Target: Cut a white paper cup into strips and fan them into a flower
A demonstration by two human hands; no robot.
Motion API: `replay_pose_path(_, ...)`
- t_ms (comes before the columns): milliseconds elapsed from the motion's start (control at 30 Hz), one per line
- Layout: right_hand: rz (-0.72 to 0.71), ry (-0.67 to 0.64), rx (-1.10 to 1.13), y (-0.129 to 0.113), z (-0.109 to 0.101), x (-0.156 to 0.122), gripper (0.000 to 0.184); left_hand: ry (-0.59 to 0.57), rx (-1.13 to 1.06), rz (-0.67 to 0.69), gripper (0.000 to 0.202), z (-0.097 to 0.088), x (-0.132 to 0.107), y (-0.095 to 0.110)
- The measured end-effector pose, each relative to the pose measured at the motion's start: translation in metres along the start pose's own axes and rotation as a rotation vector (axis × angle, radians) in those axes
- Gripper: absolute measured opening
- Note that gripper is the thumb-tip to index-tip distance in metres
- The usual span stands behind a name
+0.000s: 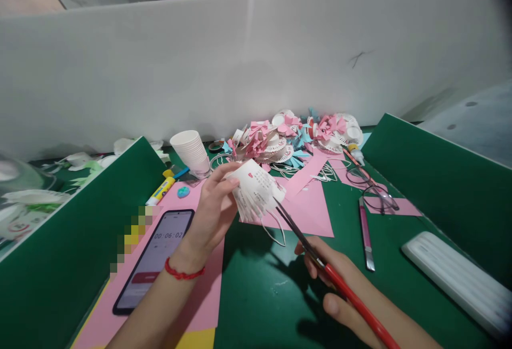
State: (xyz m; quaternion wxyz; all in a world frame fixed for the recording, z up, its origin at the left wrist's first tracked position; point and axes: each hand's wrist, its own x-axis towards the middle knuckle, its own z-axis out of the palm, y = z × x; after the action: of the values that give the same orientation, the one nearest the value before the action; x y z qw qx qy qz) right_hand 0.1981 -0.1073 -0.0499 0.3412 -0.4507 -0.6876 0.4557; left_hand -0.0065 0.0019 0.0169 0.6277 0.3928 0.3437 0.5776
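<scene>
My left hand [214, 205], with a red braided bracelet on its wrist, grips a white paper cup [253, 184] by its side, between thumb and fingers. The cup bears small print and a red mark, and its lower part is slit into strips. A white string loop [280, 234] hangs just below it. In my right hand [334, 257] are red-handled scissors [352, 291], held by the handles. Their dark blades point up and left, with the tips at the cup's right edge. How far apart the blades are is hard to see.
Pink paper [310, 215] lies behind the hands. A phone [158, 253] rests at left, near a glue stick [160, 191] and stacked paper cups [191, 151]. Paper crafts [260, 141] pile up at the back. Glasses [378, 198], a craft knife [365, 234] and a white case [456, 285] lie right. Green panels [444, 189] flank the table.
</scene>
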Motion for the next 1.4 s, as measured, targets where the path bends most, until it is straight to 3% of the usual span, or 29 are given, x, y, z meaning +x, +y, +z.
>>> replay_pose_path(300, -0.009, 0.01, 0.088, 0.004, 0.003, 0.0, 0.061, -0.202, 0.076, -0.097, 0.022, 0.0, -0.005, -0.005)
replay_pose_path(533, -0.024, 0.014, 0.078, -0.001, 0.005, 0.008, 0.065, -0.296, 0.084, -0.104, 0.014, 0.0, -0.006, -0.008)
replay_pose_path(667, -0.023, 0.019, 0.096, -0.001, 0.006, 0.011, 0.064, -0.294, 0.131, -0.08, 0.006, -0.001, -0.006, -0.008)
replay_pose_path(1033, -0.046, -0.014, 0.161, -0.008, 0.006, 0.011, 0.062, -0.228, 0.095, 0.014, 0.009, -0.004, -0.002, -0.007)
replay_pose_path(1400, -0.032, -0.042, 0.177, -0.004, 0.008, 0.015, 0.061, -0.315, -0.003, -0.178, 0.015, -0.002, -0.006, -0.021)
